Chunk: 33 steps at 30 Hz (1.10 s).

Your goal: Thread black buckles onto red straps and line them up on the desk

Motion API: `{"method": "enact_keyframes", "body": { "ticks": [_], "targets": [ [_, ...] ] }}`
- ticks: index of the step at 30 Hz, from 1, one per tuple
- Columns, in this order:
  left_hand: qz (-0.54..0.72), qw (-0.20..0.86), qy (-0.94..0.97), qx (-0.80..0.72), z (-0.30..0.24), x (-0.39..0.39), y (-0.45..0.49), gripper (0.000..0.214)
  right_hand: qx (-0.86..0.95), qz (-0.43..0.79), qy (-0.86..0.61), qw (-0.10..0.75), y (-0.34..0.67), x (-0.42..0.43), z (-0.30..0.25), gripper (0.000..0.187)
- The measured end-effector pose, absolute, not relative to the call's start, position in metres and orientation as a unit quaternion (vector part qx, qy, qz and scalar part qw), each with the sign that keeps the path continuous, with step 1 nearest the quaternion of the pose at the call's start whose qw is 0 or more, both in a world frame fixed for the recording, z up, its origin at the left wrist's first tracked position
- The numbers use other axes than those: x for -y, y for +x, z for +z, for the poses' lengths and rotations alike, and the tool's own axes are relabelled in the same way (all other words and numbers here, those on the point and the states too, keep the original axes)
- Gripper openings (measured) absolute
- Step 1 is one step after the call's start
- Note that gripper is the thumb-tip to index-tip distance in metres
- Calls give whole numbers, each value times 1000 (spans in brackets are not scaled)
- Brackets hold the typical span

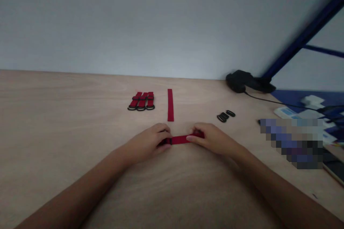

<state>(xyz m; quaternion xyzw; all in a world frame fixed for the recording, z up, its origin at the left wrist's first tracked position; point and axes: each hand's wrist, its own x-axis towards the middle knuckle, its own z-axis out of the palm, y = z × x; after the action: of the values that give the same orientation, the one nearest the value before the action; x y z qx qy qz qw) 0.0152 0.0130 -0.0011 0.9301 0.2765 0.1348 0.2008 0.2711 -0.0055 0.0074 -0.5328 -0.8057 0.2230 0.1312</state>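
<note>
A short red strap (180,139) lies flat on the wooden table (67,132) between my two hands. My left hand (150,142) is closed on its left end, where a dark ring seems to sit under my fingers. My right hand (212,139) pinches the right end. Beyond them a loose red strap (170,104) lies straight, pointing away from me. To its left three folded red straps with black rings (141,101) lie side by side. A few loose black rings (225,116) lie to the right.
A black device (243,80) with a cable sits at the back right by a blue frame (303,37). Papers and a blurred patch (292,141) fill the right edge. A grey wall stands behind the table.
</note>
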Motion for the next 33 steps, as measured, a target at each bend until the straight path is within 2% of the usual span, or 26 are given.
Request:
{"method": "enact_keyframes", "body": {
  "ticks": [3, 7, 10, 13, 15, 18, 25, 29, 33],
  "targets": [
    [123, 190, 930, -289, 5, -15, 7, 24, 773, 188, -565, 217, 274, -4, -2, 20],
    [115, 165, 933, -299, 11, -18, -4, 24, 777, 93, -585, 211, 276, -17, -6, 21],
    [109, 157, 929, -318, 11, -18, -7, 23, 753, 13, -642, 143, 287, -19, 3, 25],
    [108, 157, 926, -326, 10, -19, -6, 23, 665, -68, -744, 15, 307, -15, 17, 31],
    [103, 159, 924, -331, 11, -20, -5, 23, 619, -72, -780, -61, 319, -10, 25, 36],
    [97, 162, 921, -340, 12, -21, -5, 23, 612, -45, -783, -101, 326, -6, 31, 35],
    [110, 132, 917, -360, 23, -19, -11, 15, 662, -8, -746, -71, 315, -5, 25, 27],
    [162, 90, 914, -360, 21, -15, 0, 19, 683, 5, -730, -33, 300, -1, 22, 26],
    [152, 106, 932, -312, 9, -11, 15, 24, 693, -19, -721, -10, 283, 3, 21, 26]
  ]
}}
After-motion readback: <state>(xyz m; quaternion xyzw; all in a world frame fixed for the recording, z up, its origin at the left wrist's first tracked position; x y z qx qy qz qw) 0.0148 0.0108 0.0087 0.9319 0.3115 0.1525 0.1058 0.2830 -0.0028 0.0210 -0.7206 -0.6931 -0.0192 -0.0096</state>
